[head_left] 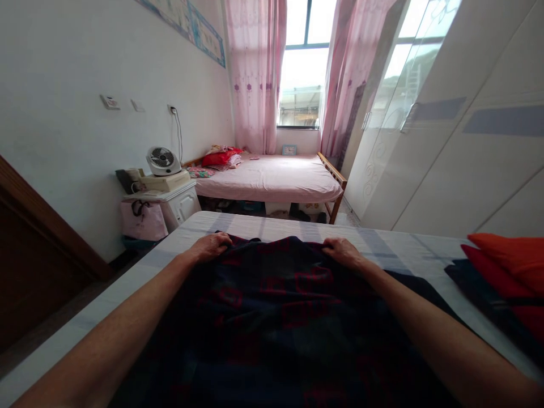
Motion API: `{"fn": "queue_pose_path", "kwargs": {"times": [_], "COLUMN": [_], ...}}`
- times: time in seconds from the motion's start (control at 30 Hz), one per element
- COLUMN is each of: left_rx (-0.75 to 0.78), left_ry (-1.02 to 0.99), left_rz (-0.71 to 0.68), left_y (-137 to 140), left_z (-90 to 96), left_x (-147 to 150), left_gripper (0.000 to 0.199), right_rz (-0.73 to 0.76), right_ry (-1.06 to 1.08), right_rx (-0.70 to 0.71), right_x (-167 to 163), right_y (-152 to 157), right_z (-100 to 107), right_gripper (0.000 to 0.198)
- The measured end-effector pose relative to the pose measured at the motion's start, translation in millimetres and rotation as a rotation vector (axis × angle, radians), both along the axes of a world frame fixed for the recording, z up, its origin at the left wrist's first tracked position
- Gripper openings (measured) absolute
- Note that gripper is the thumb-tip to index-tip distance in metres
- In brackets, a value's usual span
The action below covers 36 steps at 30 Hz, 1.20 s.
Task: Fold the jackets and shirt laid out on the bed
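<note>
A dark navy garment with red square outlines (272, 306) spreads over the near bed, its far edge lifted in a wavy line. What sort of garment it is, I cannot tell. At its far left corner, my left hand (212, 246) is closed on the fabric. My right hand (342, 251) pinches the same edge further right. Between the two hands the cloth hangs slightly bunched and creased. Both forearms reach forward over it, and its near part runs out of view at the bottom.
Folded orange and red clothes (510, 266) lie on the right of the striped bed sheet (170, 258). Beyond stands a second bed with a pink sheet (276, 175). A fan (163, 161) sits on a white cabinet at left. A white wardrobe (450, 170) lines the right side.
</note>
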<state>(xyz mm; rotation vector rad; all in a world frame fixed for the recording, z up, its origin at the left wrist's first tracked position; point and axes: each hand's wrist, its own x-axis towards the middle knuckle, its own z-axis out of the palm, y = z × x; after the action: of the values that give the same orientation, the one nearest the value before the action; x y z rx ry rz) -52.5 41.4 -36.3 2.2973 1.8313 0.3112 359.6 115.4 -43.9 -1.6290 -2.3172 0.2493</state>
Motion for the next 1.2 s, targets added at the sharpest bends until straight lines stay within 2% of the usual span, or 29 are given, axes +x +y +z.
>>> {"fn": "queue_pose_path", "kwargs": {"times": [0.17,0.27,0.37,0.43,0.6,0.7,0.77,0.87,0.97,1.1,1.2], "left_rx": [-0.054,-0.016,0.047,0.098,0.228,0.246,0.245,0.230,0.218,0.175,0.105], "left_ry": [-0.049,-0.027,0.031,0.071,0.117,0.129,0.139,0.148,0.133,0.072,0.047], "left_rz": [-0.048,-0.042,0.011,0.067,0.211,0.270,0.302,0.318,0.307,0.157,0.048], "left_y": [-10,-11,-11,-14,-26,-30,-28,-23,-19,-21,-26], "left_z": [6.2,2.4,1.4,6.5,28.7,34.4,33.4,29.0,26.1,23.5,17.4], "left_x": [-11,-10,-4,-2,-1,0,1,0,-6,-16,-17], "left_gripper": [0.038,0.029,0.021,0.021,0.026,0.029,0.031,0.031,0.034,0.041,0.039], "right_rz": [-0.151,-0.180,-0.184,-0.226,-0.477,-0.604,-0.635,-0.609,-0.571,-0.424,-0.283], "right_ry": [0.089,0.114,0.141,0.179,0.299,0.337,0.352,0.361,0.340,0.252,0.169], "right_rx": [0.102,0.059,0.014,0.030,0.110,0.085,0.074,0.095,0.133,0.058,-0.008], "right_x": [11,16,17,19,35,42,44,46,53,61,53], "right_y": [5,6,4,2,7,9,9,10,14,21,24], "right_z": [7,2,0,5,21,13,7,8,23,35,26], "right_gripper": [0.031,0.027,0.021,0.022,0.036,0.030,0.031,0.027,0.036,0.031,0.027]}}
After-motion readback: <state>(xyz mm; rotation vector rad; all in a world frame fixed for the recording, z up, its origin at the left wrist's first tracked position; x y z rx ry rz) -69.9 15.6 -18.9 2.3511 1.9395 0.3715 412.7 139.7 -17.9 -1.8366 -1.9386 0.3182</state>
